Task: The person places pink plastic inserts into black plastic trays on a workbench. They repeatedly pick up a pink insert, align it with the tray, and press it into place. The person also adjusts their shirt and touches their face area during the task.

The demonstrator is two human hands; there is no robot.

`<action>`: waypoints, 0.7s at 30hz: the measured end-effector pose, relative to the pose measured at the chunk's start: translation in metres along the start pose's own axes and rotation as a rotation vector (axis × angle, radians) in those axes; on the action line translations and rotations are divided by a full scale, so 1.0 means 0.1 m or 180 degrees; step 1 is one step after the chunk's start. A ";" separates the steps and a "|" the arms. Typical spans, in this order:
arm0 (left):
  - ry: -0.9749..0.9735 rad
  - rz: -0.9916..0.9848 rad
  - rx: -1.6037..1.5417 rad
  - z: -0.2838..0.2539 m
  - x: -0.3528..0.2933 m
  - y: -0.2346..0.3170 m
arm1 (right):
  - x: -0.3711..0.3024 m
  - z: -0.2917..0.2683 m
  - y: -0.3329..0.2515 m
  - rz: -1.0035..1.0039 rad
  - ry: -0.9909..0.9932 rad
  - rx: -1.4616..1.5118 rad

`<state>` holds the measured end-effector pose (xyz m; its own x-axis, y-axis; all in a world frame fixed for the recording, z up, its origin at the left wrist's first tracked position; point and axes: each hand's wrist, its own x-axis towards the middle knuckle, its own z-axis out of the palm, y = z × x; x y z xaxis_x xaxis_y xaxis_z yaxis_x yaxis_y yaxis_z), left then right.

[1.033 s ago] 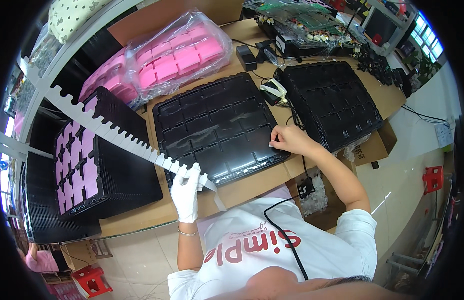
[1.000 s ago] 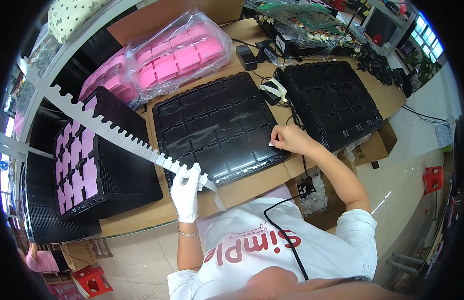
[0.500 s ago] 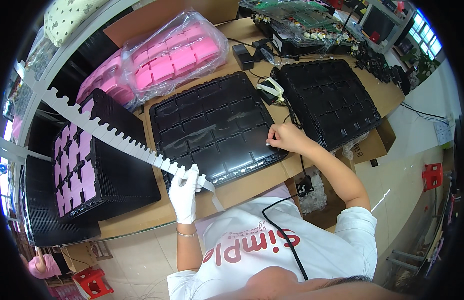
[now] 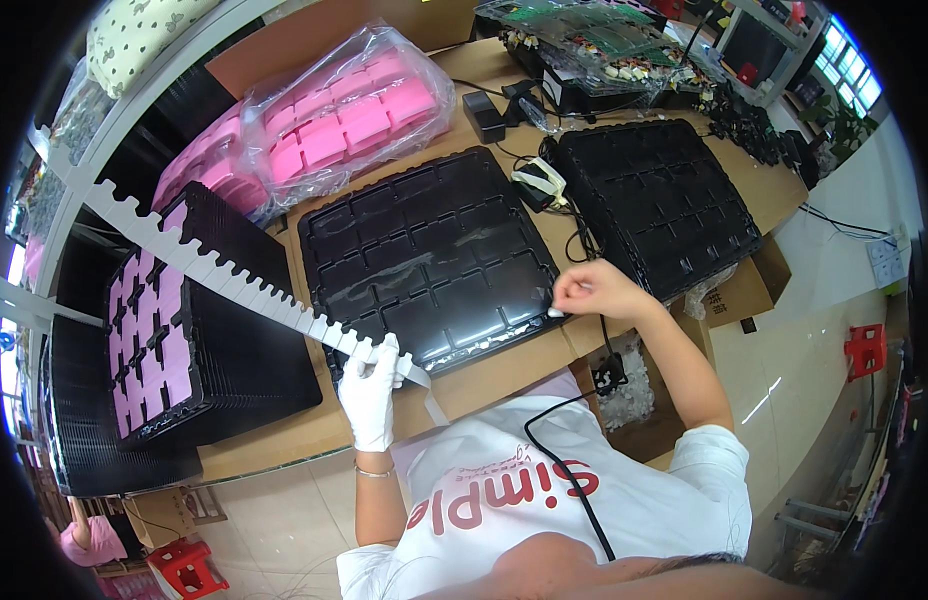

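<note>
My left hand (image 4: pixel 368 398), in a white glove, pinches the near end of a long whitish strip (image 4: pixel 209 272) with a row of notches along one edge. The strip slants up to the far left, over the front of a black tray stack. A short plain tail of it hangs past my fingers. My right hand (image 4: pixel 596 292) is bare, its fingers closed on a small white piece (image 4: pixel 555 312) too small to name. It is at the near right corner of a black moulded plastic tray (image 4: pixel 454 262), which lies on the cardboard-covered table before me.
Left stands a tall stack of black trays (image 4: pixel 249 350) with pink pieces on its face. Behind lie bagged pink parts (image 4: pixel 334 115). Another black tray (image 4: pixel 664 205) is at the right, with cables (image 4: pixel 584 240) between the trays. Circuit boards (image 4: pixel 614 45) are piled at the back.
My right hand has moved a little right and toward me, from the tray's surface to its near right corner. My left hand still holds the strip, almost unmoved.
</note>
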<state>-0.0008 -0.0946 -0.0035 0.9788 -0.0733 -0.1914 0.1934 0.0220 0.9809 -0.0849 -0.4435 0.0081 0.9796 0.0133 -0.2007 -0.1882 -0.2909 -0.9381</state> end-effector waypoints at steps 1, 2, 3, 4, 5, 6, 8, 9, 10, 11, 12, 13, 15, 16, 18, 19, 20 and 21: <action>0.0076 0.0002 0.0034 0.00 -0.03 0.03 | -0.17 -0.06 -0.08 -0.0235 -0.0134 -0.0006; 0.0125 -0.0003 0.0055 0.00 -0.07 0.06 | -0.40 -0.14 -0.16 -0.0067 -0.0231 -0.0088; 0.0178 0.0013 -0.0147 -0.02 -0.13 0.05 | -0.66 -0.21 -0.16 0.0102 -0.0299 -0.0166; 0.0410 0.0104 0.0037 0.01 -0.20 0.07 | -0.93 -0.24 -0.10 0.0358 -0.0305 0.0144; 0.0117 0.0421 0.0646 -0.06 -0.26 0.06 | -1.21 -0.29 0.05 0.0639 -0.0194 0.0252; -0.0168 0.0767 0.1240 -0.18 -0.31 0.01 | -1.46 -0.35 0.30 0.0787 -0.0017 0.0088; -0.0375 0.1170 0.1634 -0.37 -0.35 -0.27 | -1.84 -0.36 0.78 0.1308 0.0597 -0.0076; -0.0324 0.1656 0.1623 -0.33 -0.39 -0.28 | -1.99 -0.35 1.17 0.1523 0.0936 -0.0407; -0.0366 0.1445 0.1585 -0.31 -0.46 -0.27 | -2.14 -0.32 1.65 0.1744 0.1286 -0.0718; -0.0429 0.1264 0.1338 -0.30 -0.49 -0.33 | -2.33 -0.25 2.24 0.1928 0.1675 -0.0823; -0.0474 0.1076 0.1083 -0.29 -0.50 -0.39 | -2.48 -0.17 2.72 0.2103 0.2054 -0.0942; -0.0652 0.1133 0.1222 -0.30 -0.51 -0.38 | -2.55 -0.12 2.93 0.2524 0.1558 -0.2074; -0.0946 0.1242 0.1524 -0.37 -0.54 -0.30 | -2.60 0.21 3.11 0.3001 0.2455 -0.3400; -0.1151 0.1195 0.1702 -0.42 -0.55 -0.25 | -2.56 0.10 3.14 0.2803 0.2697 -0.3813; -0.1507 0.1070 0.2071 -0.57 -0.55 -0.17 | -2.55 -0.37 3.02 0.2644 0.3232 -0.2954; -0.2205 0.1489 0.2392 -0.72 -0.47 -0.14 | -2.32 -0.47 2.55 0.2071 0.3897 -0.2785; -0.2732 0.0460 0.1717 -0.87 -0.43 -0.09 | -2.06 -0.50 1.90 0.1472 0.4528 -0.2538; -0.2697 0.0366 0.1130 -1.03 -0.40 -0.11 | -1.78 -0.53 1.27 0.0827 0.4603 -0.2505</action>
<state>-0.0348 0.0111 -0.0099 0.5872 -0.7974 -0.1394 -0.0709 -0.2222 0.9724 -0.2791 -0.5336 -0.0602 0.2678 -0.8160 0.5123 -0.7062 -0.5280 -0.4718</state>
